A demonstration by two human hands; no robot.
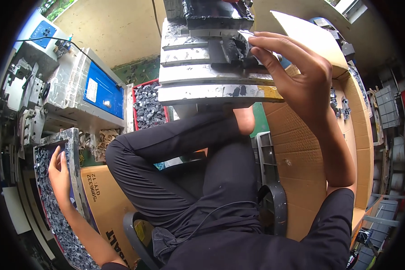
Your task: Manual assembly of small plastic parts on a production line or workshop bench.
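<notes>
Logging fast from my end. Right hand [303, 67] is up at the slotted metal bed [184, 74], thumb and index narrowed on a small silver-and-dark piece [244, 37]. It sits at the fingertips, just beside the dark fixture block [217, 51]; a tip pinch makes sense, since it keeps the palm clear of the metal around it. Touching the block or just in front? Can't tell.

Left hand [60, 175] is down at the long tray [80, 193] of small dark clips [54, 218], thumb and forefinger close together (too small to say whether anything is between them). Tray stands by the left side, presumably so that arm reaches it without leaning.

Red-rimmed bin [135, 108] of similar parts sits on the floor left of the bed; open cardboard box [292, 153] stands at the right, likely placed there for easy reach too.
</notes>
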